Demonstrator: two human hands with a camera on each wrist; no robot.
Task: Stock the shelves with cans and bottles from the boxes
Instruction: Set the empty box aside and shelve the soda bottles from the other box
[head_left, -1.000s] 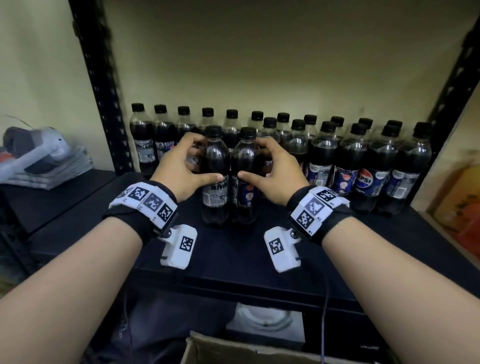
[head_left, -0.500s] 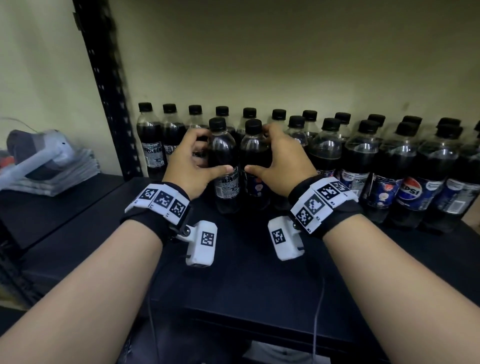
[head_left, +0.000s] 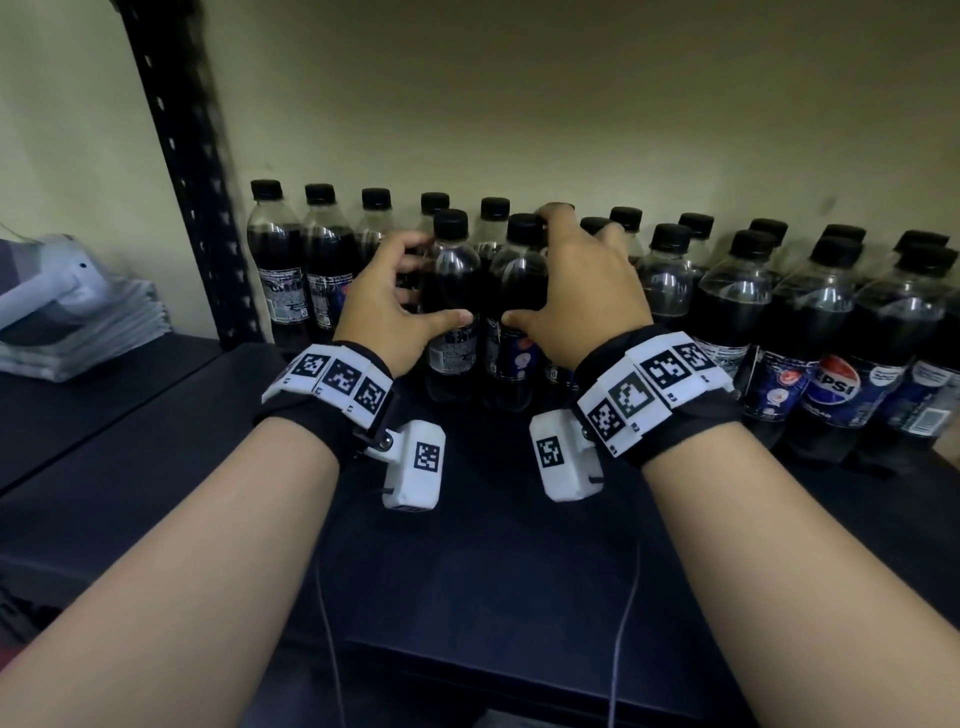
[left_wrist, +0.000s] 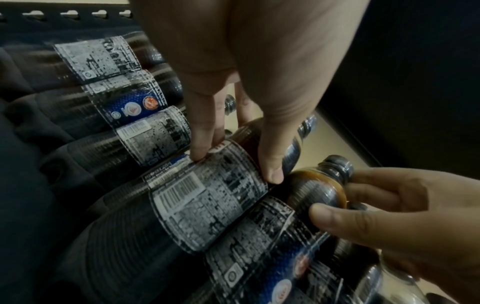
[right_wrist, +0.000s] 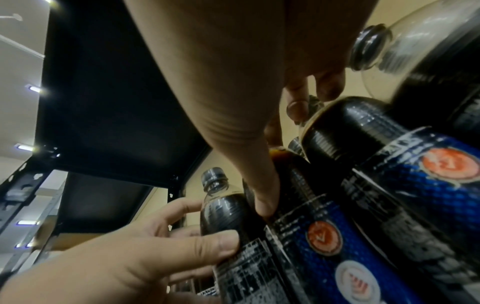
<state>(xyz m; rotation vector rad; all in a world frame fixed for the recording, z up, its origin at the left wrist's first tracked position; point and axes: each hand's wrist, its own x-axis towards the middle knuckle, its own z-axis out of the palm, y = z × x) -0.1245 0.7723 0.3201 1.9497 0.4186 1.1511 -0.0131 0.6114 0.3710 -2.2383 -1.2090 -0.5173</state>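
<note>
Two dark cola bottles with black caps stand side by side on the black shelf (head_left: 493, 561). My left hand (head_left: 423, 291) grips the left bottle (head_left: 451, 291), thumb in front and fingers curled behind. My right hand (head_left: 540, 270) grips the right bottle (head_left: 519, 332) the same way, its fingers reaching over the cap. The left wrist view shows my thumb and fingers (left_wrist: 202, 144) round the white-labelled bottle (left_wrist: 207, 195). In the right wrist view my thumb (right_wrist: 262, 197) presses the blue-labelled bottle (right_wrist: 311, 236). Both bottles stand close in front of the back row.
A row of cola bottles (head_left: 322, 260) lines the back wall, with a second row of Pepsi bottles (head_left: 836, 384) to the right. The black shelf upright (head_left: 182, 156) stands at the left. Beyond it lies a paper stack with a white device (head_left: 78, 312).
Both hands have slid their two bottles back along the shelf, close to the back row. The grips are unchanged.
</note>
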